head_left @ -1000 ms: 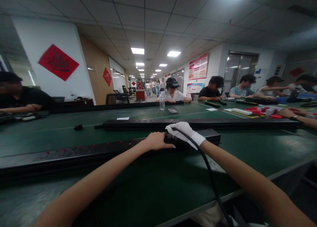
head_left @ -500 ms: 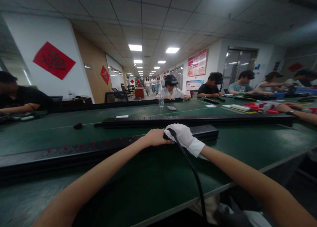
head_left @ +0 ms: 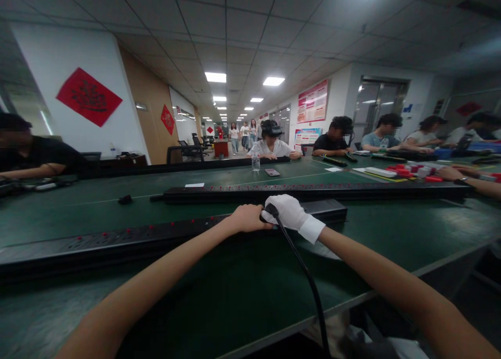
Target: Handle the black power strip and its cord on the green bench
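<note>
A long black strip (head_left: 133,237) with red dots along its top lies across the green table in front of me. My left hand (head_left: 248,218), bare, is wrapped over the strip right of its middle. Beside it, touching or nearly touching, my right hand (head_left: 287,212) wears a white glove and is closed around the black plug end of a thick cable (head_left: 303,267). The cable runs down over the table's front edge. The plug's tip is hidden between the hands and the strip.
A second long black strip (head_left: 313,193) lies behind the first. Farther back are a water bottle (head_left: 255,158), a phone (head_left: 272,172) and a small black piece (head_left: 124,199). Red and white parts (head_left: 415,170) lie at right, near another person's arm. Several people sit around the table (head_left: 410,254).
Both hands keep their places on the strip. The view has shifted slightly, and the people walking in the far corridor have moved a little.
</note>
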Available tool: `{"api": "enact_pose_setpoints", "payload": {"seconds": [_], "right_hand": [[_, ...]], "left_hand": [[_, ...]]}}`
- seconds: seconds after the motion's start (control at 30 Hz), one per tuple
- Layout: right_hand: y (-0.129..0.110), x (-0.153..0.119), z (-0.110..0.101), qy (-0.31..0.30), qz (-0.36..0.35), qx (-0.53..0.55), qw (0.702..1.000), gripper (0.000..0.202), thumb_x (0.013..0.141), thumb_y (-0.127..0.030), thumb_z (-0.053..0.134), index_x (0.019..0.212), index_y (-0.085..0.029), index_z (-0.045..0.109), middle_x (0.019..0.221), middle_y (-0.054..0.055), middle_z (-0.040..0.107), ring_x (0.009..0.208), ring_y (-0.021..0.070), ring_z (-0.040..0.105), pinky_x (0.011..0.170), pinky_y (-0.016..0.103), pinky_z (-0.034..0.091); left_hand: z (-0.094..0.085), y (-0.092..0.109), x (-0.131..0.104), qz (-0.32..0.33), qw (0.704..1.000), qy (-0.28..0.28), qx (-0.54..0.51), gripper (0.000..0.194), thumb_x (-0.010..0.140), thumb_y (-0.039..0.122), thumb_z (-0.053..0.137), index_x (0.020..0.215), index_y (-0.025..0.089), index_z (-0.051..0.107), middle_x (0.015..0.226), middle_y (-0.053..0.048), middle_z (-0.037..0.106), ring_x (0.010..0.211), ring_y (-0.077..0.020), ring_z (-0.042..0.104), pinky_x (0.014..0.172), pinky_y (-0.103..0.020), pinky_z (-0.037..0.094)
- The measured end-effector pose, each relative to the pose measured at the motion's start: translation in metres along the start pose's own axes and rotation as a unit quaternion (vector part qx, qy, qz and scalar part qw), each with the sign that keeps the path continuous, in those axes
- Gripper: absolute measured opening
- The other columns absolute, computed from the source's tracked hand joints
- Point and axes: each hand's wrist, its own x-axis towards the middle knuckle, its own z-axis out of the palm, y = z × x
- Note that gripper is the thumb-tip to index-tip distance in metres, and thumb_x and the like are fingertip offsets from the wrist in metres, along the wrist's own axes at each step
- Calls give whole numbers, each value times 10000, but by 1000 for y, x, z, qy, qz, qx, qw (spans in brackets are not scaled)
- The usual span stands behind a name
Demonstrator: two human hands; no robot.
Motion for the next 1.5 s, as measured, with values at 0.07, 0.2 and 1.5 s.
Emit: {"api": "enact_pose_setpoints", "payload": {"seconds": [0.07, 0.2, 1.5], "right_hand": [[0, 0, 3, 7, 6, -7, 1000, 295, 768, -449, 464, 801, -188, 598, 737, 43, 616, 691, 152, 558, 646, 246, 357], [-1, -1, 5, 13, 7, -5, 1000, 288, 769, -447, 464, 807, -191, 590, 738, 40, 613, 692, 148, 558, 653, 244, 364], [-9, -6, 4, 46, 13, 115, 992, 235, 786, -373, 514, 947, -220, 591, 883, 39, 615, 806, 154, 555, 748, 277, 401]], "left_hand": [[-1, 1, 0, -2, 1000, -3, -4, 696, 631, 754, 377, 1029, 199, 516, 988, -87, 619, 841, -272, 597, 702, -352, 456], [-3, 1, -2, -11, 1000, -5, -3, 746, 611, 785, 344, 1061, 213, 503, 969, -87, 622, 821, -274, 597, 672, -363, 460], [-30, -41, -7, 68, 975, -193, -82, 872, 634, 691, 465, 1337, 228, 237, 1219, -90, 497, 1001, -242, 516, 837, -307, 370]]}}
